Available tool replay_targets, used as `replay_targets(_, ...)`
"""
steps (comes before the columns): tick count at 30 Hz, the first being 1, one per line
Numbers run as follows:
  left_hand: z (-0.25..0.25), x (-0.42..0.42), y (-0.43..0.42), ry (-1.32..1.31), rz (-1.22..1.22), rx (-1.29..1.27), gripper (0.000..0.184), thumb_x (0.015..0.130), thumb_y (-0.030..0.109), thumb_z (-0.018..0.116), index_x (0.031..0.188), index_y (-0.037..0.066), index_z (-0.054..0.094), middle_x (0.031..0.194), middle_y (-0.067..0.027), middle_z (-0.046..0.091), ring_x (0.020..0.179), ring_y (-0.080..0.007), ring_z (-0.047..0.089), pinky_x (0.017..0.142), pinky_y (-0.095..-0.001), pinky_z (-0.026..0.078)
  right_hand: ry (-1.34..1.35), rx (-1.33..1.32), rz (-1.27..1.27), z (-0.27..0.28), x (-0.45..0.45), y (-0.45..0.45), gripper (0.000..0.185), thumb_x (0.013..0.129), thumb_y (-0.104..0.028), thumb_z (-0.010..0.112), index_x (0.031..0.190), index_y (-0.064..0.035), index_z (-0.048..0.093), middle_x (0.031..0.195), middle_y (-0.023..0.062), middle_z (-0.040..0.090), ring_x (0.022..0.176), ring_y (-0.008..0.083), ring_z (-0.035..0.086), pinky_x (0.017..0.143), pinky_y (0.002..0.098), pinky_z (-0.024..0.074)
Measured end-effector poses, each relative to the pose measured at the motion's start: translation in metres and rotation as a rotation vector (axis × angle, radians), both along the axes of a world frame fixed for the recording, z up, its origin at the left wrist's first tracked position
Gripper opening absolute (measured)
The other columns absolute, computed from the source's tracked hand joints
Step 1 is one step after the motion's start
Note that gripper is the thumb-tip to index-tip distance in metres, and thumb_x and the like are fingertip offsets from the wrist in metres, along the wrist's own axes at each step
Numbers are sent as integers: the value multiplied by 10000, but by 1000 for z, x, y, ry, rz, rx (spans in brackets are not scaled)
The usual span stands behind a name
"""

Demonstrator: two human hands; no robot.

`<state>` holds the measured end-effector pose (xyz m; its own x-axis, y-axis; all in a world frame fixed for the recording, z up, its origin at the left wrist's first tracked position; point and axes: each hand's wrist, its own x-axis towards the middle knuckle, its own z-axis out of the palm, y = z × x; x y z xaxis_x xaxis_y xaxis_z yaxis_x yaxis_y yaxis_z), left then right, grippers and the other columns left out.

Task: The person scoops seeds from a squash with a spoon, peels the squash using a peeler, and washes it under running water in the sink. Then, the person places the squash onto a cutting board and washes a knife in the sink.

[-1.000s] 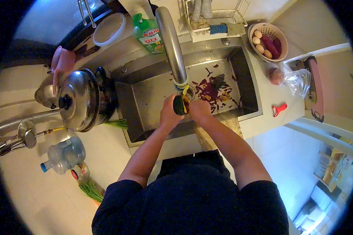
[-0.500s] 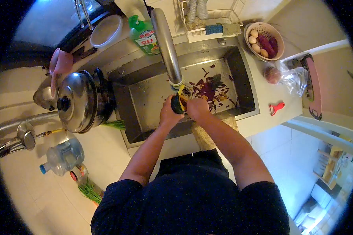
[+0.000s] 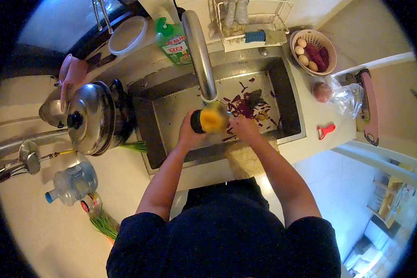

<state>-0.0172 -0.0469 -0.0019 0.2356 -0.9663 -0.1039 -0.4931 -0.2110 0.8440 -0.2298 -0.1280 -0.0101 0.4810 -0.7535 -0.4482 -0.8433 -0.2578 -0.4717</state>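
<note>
Resting in left fingers (image 3: 188,124), orange-fleshed squash (image 3: 211,120), right fingers (image 3: 237,124) near.

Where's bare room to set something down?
Bare: counter between sink and red peeler. Nearly bare: sink floor left of the hands. Crowded: the sink's right side, with peelings; the counter around basket and plastic bag.

Illumination: warm, subdued at the sink (image 3: 173,109); blue-white and overexposed in parts beyond its right side, across the floor tiles (image 3: 326,180). Glare: highlights on the pot lid (image 3: 92,109), left of the sink. Blur: yellow piece (image 3: 212,119) over the sink, smeared. Distortion: wide-angle bowing outward from the sink; black corners.
</note>
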Motion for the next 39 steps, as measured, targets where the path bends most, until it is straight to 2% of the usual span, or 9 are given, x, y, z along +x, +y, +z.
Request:
replay_targets(3,-21,-3,4,255,7,-97,748,520,105,779,1178,91,425,1112,-115,520,1042,-264,511,901,-335,406,-56,62,80,20,27,8,437,891,-426,363,923,-89,640,883,169,633,821,346,607,765,467,462)
replay_targets(6,20,-13,1,48,-61,58,764,505,114,795,1174,96,426,1124,-107,510,1056,-258,501,905,-336,402,10,44,116,11,44,8,410,887,-415,380,939,-98,635,864,154,638,813,342,610,760,471,464)
replay_targets(12,6,-4,6,-98,-101,-84,783,496,129,807,1176,97,423,1119,-99,519,1065,-252,502,921,-331,397,-72,388,-132,-3,13,3,389,783,-472,486,794,-116,646,836,121,643,785,314,617,640,431,473)
replay_targets(18,-40,10,16,207,-23,-6,877,470,149,825,1223,94,381,1148,-105,522,1065,-237,513,930,-328,400,-100,61,162,32,23,8,423,844,-458,414,891,-103,638,843,143,642,760,318,624,641,455,493)
replay_targets(21,19,-3,2,247,-165,67,912,463,171,838,1240,86,369,1170,-103,516,1076,-226,508,931,-328,398,-33,5,341,50,48,0,442,847,-464,409,876,-89,640,855,154,641,776,317,623,666,447,492)
replay_targets(23,11,-1,5,214,-163,37,886,469,176,841,1224,85,389,1157,-96,520,1071,-221,505,932,-330,393,50,3,453,54,56,-8,457,853,-469,399,884,-83,641,860,161,639,794,314,623,689,439,491)
replay_targets(30,24,-9,2,-28,-217,127,802,486,139,824,1186,76,437,1185,-128,491,1102,-275,475,953,-358,370,-305,389,-160,-43,33,21,455,843,-456,408,931,-70,632,912,161,633,869,334,609,756,447,476)
replay_targets(35,11,-13,8,-31,-127,-113,681,520,150,798,1111,92,466,1060,-114,516,1025,-291,497,883,-346,403,63,275,-1,-79,0,-3,497,835,-498,420,973,-61,615,918,169,627,864,347,600,761,456,468)
replay_targets(39,18,-9,3,-97,-144,-184,667,535,147,787,1114,92,461,1089,-116,512,1040,-290,493,888,-347,401,17,128,-10,20,7,-3,432,823,-477,472,1002,-108,608,905,169,626,855,342,601,753,452,470)
